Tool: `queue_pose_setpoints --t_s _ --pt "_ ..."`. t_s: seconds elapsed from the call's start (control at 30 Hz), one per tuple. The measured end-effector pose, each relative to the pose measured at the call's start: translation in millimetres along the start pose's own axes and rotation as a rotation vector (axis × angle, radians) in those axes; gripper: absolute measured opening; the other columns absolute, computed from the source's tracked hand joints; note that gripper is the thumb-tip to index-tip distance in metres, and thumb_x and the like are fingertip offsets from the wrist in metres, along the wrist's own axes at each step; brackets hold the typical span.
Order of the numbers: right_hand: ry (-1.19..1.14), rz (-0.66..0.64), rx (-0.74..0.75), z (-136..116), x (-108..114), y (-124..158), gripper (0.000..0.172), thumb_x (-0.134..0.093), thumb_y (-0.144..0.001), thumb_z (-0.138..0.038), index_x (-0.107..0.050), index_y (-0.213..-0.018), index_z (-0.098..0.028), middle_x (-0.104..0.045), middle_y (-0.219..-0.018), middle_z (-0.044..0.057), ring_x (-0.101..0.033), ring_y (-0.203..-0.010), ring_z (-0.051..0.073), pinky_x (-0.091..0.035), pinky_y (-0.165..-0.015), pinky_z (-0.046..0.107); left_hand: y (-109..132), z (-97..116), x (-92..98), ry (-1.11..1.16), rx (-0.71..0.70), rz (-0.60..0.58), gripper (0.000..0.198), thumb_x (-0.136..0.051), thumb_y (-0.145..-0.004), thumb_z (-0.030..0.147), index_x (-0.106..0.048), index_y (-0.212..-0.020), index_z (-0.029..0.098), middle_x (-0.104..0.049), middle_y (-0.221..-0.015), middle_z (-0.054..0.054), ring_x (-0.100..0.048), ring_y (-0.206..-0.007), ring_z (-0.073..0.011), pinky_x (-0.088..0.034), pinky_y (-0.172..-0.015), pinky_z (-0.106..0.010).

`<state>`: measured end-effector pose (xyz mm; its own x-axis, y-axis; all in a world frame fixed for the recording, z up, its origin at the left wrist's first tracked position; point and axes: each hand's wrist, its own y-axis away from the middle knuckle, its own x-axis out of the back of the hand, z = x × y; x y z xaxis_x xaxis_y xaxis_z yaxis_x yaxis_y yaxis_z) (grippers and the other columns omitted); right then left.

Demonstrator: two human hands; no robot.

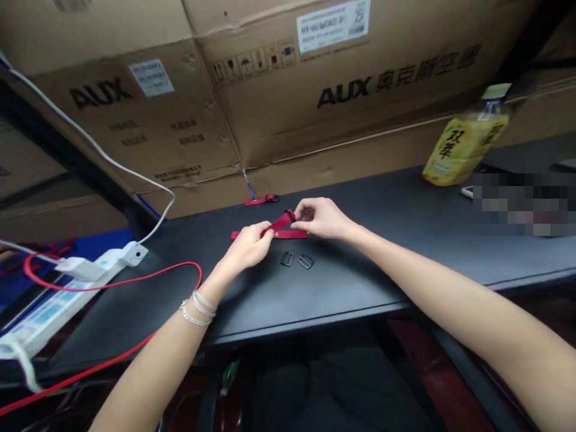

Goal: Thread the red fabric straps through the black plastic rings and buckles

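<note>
A red webbing strap (281, 222) runs between my two hands above the dark table. My left hand (250, 245) pinches the strap between thumb and fingers. At the strap's upper end, my right hand (320, 218) has its thumb and fingers closed on a small black buckle (291, 216); the fingers partly hide it. Another stretch of red strap (291, 234) lies flat on the table beneath. Just in front of the hands rest two black slide buckles (306, 261), side by side and touched by neither hand.
Large cardboard boxes (279, 120) stand along the back, with a small red strap (261, 200) before them. A yellow drink bottle (468, 141) is at the right. At the left lie a white power strip (58, 306) and a red cable (135, 277).
</note>
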<state>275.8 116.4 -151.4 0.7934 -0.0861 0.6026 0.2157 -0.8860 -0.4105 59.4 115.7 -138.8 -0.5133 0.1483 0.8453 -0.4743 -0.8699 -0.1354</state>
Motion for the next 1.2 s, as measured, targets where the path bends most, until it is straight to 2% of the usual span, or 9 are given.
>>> queue_pose_setpoints --t_s 0.17,0.4,0.57,0.73,0.83,1.07,1.2 --pt "-0.046 -0.014 0.011 -2.7 -1.4 1.2 0.019 -0.071 -0.070 -0.030 -0.063 -0.078 -0.015 -0.067 -0.073 0.000 -0.057 -0.060 0.011 -0.039 -0.059 0.022 0.2 -0.4 -0.7 0.002 -0.014 0.012 0.028 -0.038 -0.088 0.033 -0.059 -0.076 0.018 -0.056 -0.060 0.000 -0.047 -0.055 -0.0143 -0.029 -0.052 -0.024" --pt "-0.148 0.061 0.027 -10.7 -0.4 3.3 0.018 -0.063 -0.079 -0.032 -0.065 -0.083 -0.015 -0.067 -0.075 0.002 -0.058 -0.059 0.011 -0.044 -0.058 0.023 0.7 1.1 -0.3 0.004 -0.024 0.042 0.030 -0.038 -0.089 0.033 -0.056 -0.071 0.018 -0.056 -0.059 0.000 -0.048 -0.054 -0.0138 -0.031 -0.053 -0.024" --pt "-0.230 0.106 -0.018 -6.6 -1.9 0.4 0.017 -0.060 -0.080 -0.031 -0.062 -0.088 -0.016 -0.066 -0.075 0.003 -0.061 -0.060 0.013 -0.047 -0.055 0.024 0.0 0.2 -1.9 0.045 -0.035 0.101 0.030 -0.038 -0.090 0.033 -0.062 -0.082 0.017 -0.055 -0.059 0.001 -0.048 -0.053 -0.0129 -0.033 -0.053 -0.023" --pt "-0.280 0.146 -0.032 -5.8 -2.2 -0.8 0.018 -0.061 -0.079 -0.031 -0.060 -0.088 -0.016 -0.066 -0.076 0.003 -0.062 -0.059 0.014 -0.048 -0.052 0.024 -0.6 -1.2 -2.6 0.199 -0.030 0.257 0.034 -0.037 -0.092 0.037 -0.062 -0.101 0.017 -0.053 -0.061 0.002 -0.049 -0.050 -0.0110 -0.037 -0.052 -0.022" --pt "-0.247 0.138 -0.032 -6.1 -2.3 -0.6 0.016 -0.060 -0.080 -0.031 -0.060 -0.088 -0.016 -0.066 -0.078 0.003 -0.061 -0.058 0.013 -0.048 -0.053 0.024 -0.6 -0.4 -1.5 0.301 -0.043 0.303 0.035 -0.037 -0.093 0.039 -0.060 -0.107 0.017 -0.054 -0.065 0.002 -0.050 -0.048 -0.0093 -0.040 -0.052 -0.021" --pt "-0.191 0.129 -0.032 -3.4 -3.5 -0.9 0.017 -0.060 -0.079 -0.031 -0.062 -0.087 -0.016 -0.066 -0.077 0.004 -0.060 -0.061 0.013 -0.047 -0.055 0.023 -1.9 2.1 -2.8 0.519 -0.078 0.319 0.029 -0.044 -0.092 0.040 -0.059 -0.099 0.017 -0.051 -0.062 0.004 -0.048 -0.044 -0.0069 -0.039 -0.046 -0.019" --pt "-0.197 0.134 -0.029 -2.4 -3.1 -1.2 0.017 -0.060 -0.079 -0.031 -0.062 -0.087 -0.016 -0.066 -0.075 0.004 -0.060 -0.063 0.013 -0.046 -0.055 0.024 -1.6 6.9 -1.9 0.701 -0.126 0.402 0.026 -0.046 -0.092 0.041 -0.056 -0.099 0.018 -0.051 -0.064 0.004 -0.050 -0.043 -0.0063 -0.041 -0.044 -0.019"
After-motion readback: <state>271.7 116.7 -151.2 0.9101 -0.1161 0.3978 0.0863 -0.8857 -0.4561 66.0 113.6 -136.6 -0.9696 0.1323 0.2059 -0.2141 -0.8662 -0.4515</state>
